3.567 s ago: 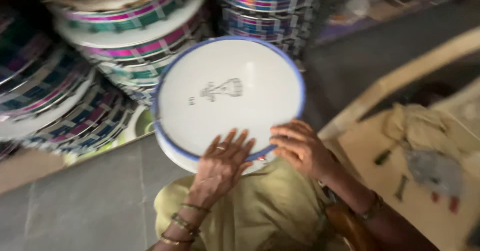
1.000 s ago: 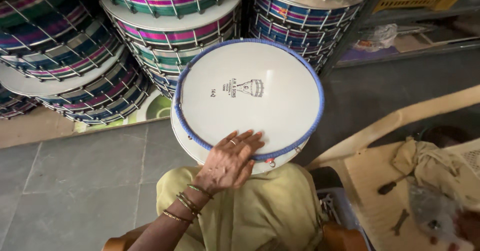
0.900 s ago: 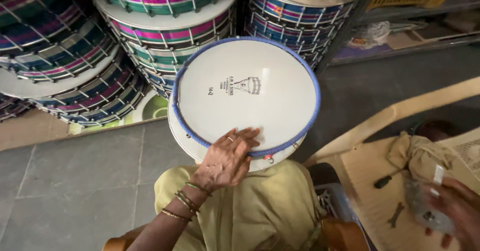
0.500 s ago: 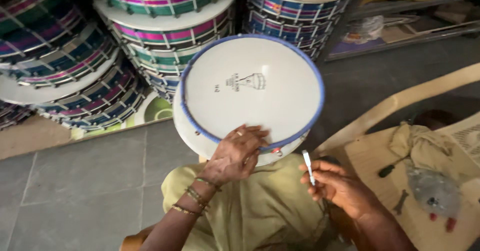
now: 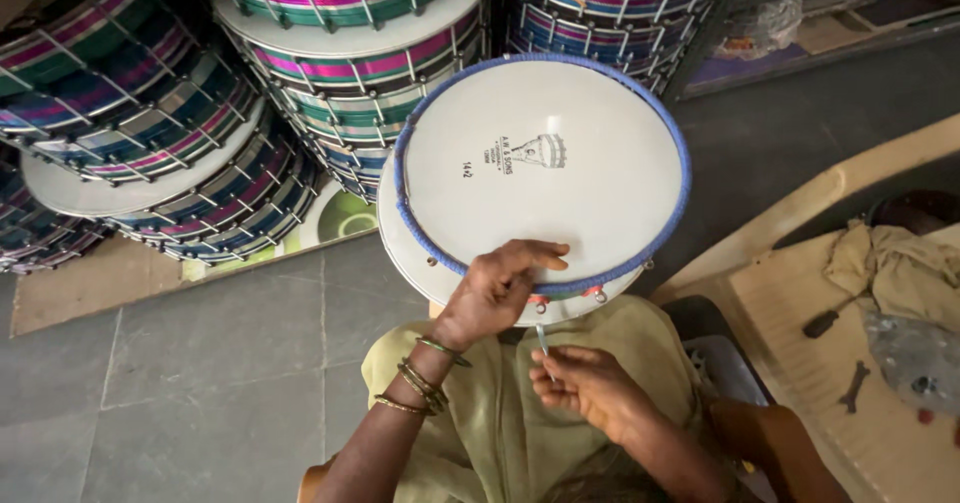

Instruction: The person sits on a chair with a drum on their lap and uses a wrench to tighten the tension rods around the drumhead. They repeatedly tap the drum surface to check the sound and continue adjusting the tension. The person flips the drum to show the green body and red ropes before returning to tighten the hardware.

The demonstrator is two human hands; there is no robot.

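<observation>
A round drum point(image 5: 540, 173) with a white head and a blue laced rim rests tilted on my lap, over yellow-green cloth point(image 5: 470, 403). My left hand point(image 5: 495, 288), bangles on its wrist, presses its fingers on the near edge of the drum head. Just below the drum's near rim, my right hand point(image 5: 590, 388) pinches a thin metal rod point(image 5: 542, 341) that points up at the rim.
Stacks of finished drums point(image 5: 180, 133) with pink, green and blue lacing lean against each other ahead. At the right, a beige plastic chair point(image 5: 860, 323) carries a cloth, a screwdriver point(image 5: 828, 320), a small spanner point(image 5: 853, 387) and a plastic bag. Grey tiled floor lies at the left.
My right hand went to the chair at the right, came back with the thin metal rod, and now holds it under the drum's near rim. My left hand stayed on the drum edge.
</observation>
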